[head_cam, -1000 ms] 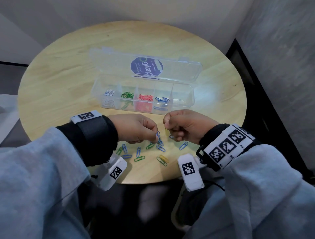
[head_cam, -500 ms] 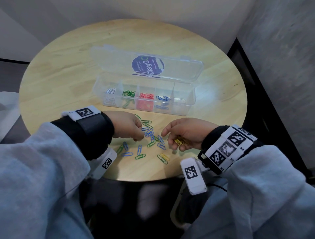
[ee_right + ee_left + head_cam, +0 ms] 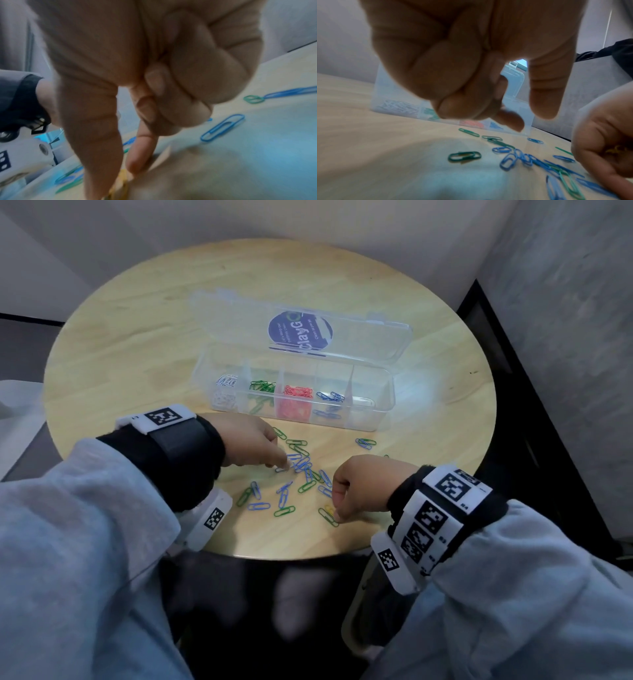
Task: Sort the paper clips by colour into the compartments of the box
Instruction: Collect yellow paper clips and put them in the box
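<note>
The clear box lies open at mid-table, holding white clips, green clips, red clips and blue clips in separate compartments. Loose blue clips and green clips are scattered in front of it. My left hand reaches down onto the blue heap; in the left wrist view its thumb and forefinger are apart with nothing between them. My right hand pinches a yellow clip on the table, and more yellow shows inside its curled fingers.
The round wooden table sits in a corner between pale walls. The box's lid lies flat behind the compartments. A blue and green pair of clips lies apart to the right. The table's front edge is close to both wrists.
Both hands came down from holding clips together above the table. The left went onto the blue heap; the right drew back toward the front edge and took a yellow clip.
</note>
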